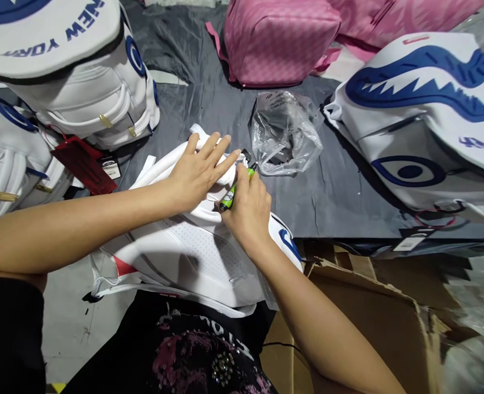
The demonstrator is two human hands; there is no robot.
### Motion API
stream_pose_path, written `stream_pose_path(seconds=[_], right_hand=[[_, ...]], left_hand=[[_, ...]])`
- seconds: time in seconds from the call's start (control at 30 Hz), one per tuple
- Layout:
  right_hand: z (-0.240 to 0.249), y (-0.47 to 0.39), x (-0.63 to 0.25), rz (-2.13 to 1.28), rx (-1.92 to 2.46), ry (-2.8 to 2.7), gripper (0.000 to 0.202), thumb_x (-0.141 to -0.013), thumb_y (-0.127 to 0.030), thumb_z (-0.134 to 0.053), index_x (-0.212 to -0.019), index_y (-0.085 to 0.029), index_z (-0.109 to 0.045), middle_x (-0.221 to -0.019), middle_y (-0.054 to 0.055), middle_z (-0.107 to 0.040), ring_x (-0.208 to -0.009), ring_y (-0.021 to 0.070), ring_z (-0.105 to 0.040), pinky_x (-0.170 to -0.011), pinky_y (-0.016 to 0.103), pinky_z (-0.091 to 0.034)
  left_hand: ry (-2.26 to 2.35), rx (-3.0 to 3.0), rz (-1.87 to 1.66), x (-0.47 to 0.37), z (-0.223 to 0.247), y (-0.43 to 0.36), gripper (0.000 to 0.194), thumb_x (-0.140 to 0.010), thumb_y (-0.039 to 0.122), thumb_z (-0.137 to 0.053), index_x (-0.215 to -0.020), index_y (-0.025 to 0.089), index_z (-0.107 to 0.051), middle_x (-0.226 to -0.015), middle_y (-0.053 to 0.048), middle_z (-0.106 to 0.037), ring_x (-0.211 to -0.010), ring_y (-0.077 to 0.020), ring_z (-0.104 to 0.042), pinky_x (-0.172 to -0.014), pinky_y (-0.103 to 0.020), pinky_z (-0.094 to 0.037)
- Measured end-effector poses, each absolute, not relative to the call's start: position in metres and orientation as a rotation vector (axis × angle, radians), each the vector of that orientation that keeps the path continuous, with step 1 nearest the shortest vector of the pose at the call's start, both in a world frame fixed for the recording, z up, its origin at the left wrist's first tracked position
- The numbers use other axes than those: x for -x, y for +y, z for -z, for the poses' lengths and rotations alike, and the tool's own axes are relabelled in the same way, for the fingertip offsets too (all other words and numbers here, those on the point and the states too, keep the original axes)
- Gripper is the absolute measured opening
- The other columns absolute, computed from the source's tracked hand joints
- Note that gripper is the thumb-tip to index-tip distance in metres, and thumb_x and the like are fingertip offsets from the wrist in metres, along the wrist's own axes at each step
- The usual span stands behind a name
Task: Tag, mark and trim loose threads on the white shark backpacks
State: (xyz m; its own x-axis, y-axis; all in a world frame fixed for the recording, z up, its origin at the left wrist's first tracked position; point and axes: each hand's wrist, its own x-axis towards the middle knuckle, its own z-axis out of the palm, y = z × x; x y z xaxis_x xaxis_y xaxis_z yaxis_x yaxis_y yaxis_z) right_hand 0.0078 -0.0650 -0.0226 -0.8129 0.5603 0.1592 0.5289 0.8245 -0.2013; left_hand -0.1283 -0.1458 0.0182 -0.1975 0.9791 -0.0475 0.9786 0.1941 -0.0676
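Left hand (203, 175), fingers apart, lies palm down over the upper edge of a white backpack (196, 251); its thumb is hidden, so whether that pinches anything cannot be told. With the middle of the view as the hub, a white bag with gold zip pulls (16, 164), cut off by the frame, sits at nine o'clock. Just beyond it, at ten, stands the NEW YORK bag (90, 109), blue eye patch on its side, a red tag (86, 164) near its base. The white backpack fills the hub and reaches towards eight, its dotted back panel (196, 241) facing up, its lower edge against the person's dark clothing. Right hand (246, 200) is clamped on a green marker (229, 197), which slants from seven to one o'clock across the backpack's top edge. Between one and two lies crumpled clear plastic (285, 137) on dark cloth (299, 205), with a pink backpack (281, 46) behind it. Between two and three rests a white bag with blue jaws (414, 137); at four, below the cloth, is a cardboard box (369, 306).
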Motion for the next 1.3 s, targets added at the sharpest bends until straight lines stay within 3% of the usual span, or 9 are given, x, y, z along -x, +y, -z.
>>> stream_pose_path(seconds=[0.2, 0.33, 0.63, 0.8, 0.9, 0.97, 1.07, 1.17, 1.3], right_hand=[[0.024, -0.069, 0.000, -0.139, 0.831, -2.766, 0.069, -0.083, -0.010, -0.054, -0.148, -0.008, -0.032, -0.144, 0.029, -0.043, -0.132, 0.0382, -0.043, -0.102, 0.054, -0.040], [0.028, -0.066, 0.010, -0.052, 0.759, -2.760, 0.064, -0.090, -0.021, -0.055, -0.147, -0.006, -0.032, -0.148, 0.031, -0.037, -0.138, 0.0391, -0.037, -0.107, 0.058, -0.033], [0.031, -0.062, 0.008, -0.081, 0.704, -2.767, 0.066, -0.089, -0.024, -0.061, -0.147, -0.007, -0.035, -0.149, 0.031, -0.037, -0.137, 0.0376, -0.038, -0.103, 0.049, -0.039], [0.027, -0.061, 0.006, -0.059, 0.719, -2.763, 0.069, -0.090, -0.034, -0.063, -0.148, -0.009, -0.035, -0.149, 0.031, -0.038, -0.136, 0.0380, -0.041, -0.104, 0.051, -0.036], [0.015, -0.062, -0.011, -0.043, 0.679, -2.713, 0.064, -0.093, -0.043, -0.055, -0.148, -0.014, -0.039, -0.141, 0.025, -0.051, -0.128, 0.0367, -0.049, -0.109, 0.057, -0.029], [0.006, -0.063, -0.028, -0.129, 0.617, -2.613, 0.054, -0.094, -0.046, -0.051, -0.139, -0.017, -0.050, -0.122, 0.018, -0.065, -0.113, 0.0335, -0.059, -0.109, 0.059, -0.029], [-0.007, -0.063, -0.046, -0.541, 0.527, -2.490, 0.034, -0.093, -0.043, -0.051, -0.116, -0.020, -0.063, -0.097, 0.010, -0.072, -0.091, 0.0261, -0.067, -0.096, 0.047, -0.046], [-0.015, -0.058, -0.043, -0.937, 0.386, -2.634, 0.021, -0.091, -0.033, -0.058, -0.104, -0.021, -0.069, -0.099, 0.007, -0.075, -0.089, 0.0229, -0.070, -0.084, 0.038, -0.053], [-0.024, -0.044, -0.027, -0.989, 0.269, -2.968, 0.025, -0.086, -0.024, -0.066, -0.109, -0.023, -0.074, -0.102, 0.005, -0.077, -0.089, 0.0231, -0.073, -0.084, 0.038, -0.054]], left_hand=[[-2.395, 2.045, -0.122, 0.129, -0.018, -0.148, 0.104, -0.081, 0.043, -0.073, -0.158, 0.017, -0.009, -0.166, -0.017, -0.005, -0.152, -0.0394, -0.006, -0.118, -0.063, -0.006], [-2.412, 1.987, -0.140, 0.132, -0.009, -0.144, 0.102, -0.081, 0.046, -0.067, -0.159, 0.021, -0.006, -0.167, -0.014, -0.004, -0.153, -0.0373, -0.004, -0.120, -0.061, -0.008], [-2.377, 1.938, -0.205, 0.135, -0.011, -0.150, 0.104, -0.080, 0.042, -0.070, -0.159, 0.021, -0.005, -0.166, -0.018, -0.003, -0.153, -0.0386, -0.003, -0.118, -0.064, -0.009], [-2.528, 1.763, -0.214, 0.131, -0.024, -0.158, 0.101, -0.080, 0.036, -0.074, -0.158, 0.022, -0.012, -0.166, -0.018, -0.004, -0.150, -0.0406, -0.014, -0.108, -0.061, -0.033], [-2.553, 1.742, -0.185, 0.130, -0.027, -0.161, 0.098, -0.080, 0.034, -0.074, -0.158, 0.023, -0.016, -0.166, -0.016, -0.005, -0.148, -0.0392, -0.020, -0.103, -0.055, -0.040], [-2.542, 1.734, -0.149, 0.129, -0.028, -0.162, 0.093, -0.082, 0.035, -0.071, -0.157, 0.024, -0.018, -0.167, -0.014, -0.006, -0.147, -0.0384, -0.023, -0.101, -0.053, -0.042], [-2.517, 1.731, -0.118, 0.128, -0.028, -0.163, 0.084, -0.086, 0.034, -0.064, -0.157, 0.024, -0.021, -0.167, -0.011, -0.008, -0.146, -0.0372, -0.025, -0.098, -0.049, -0.043], [-2.553, 1.711, -0.154, 0.127, -0.029, -0.161, 0.080, -0.088, 0.030, -0.061, -0.157, 0.023, -0.021, -0.167, -0.011, -0.008, -0.146, -0.0352, -0.024, -0.097, -0.050, -0.044], [-2.614, 1.726, -0.149, 0.126, -0.030, -0.159, 0.083, -0.087, 0.025, -0.061, -0.157, 0.023, -0.018, -0.167, -0.012, -0.004, -0.147, -0.0342, -0.022, -0.098, -0.053, -0.043]])
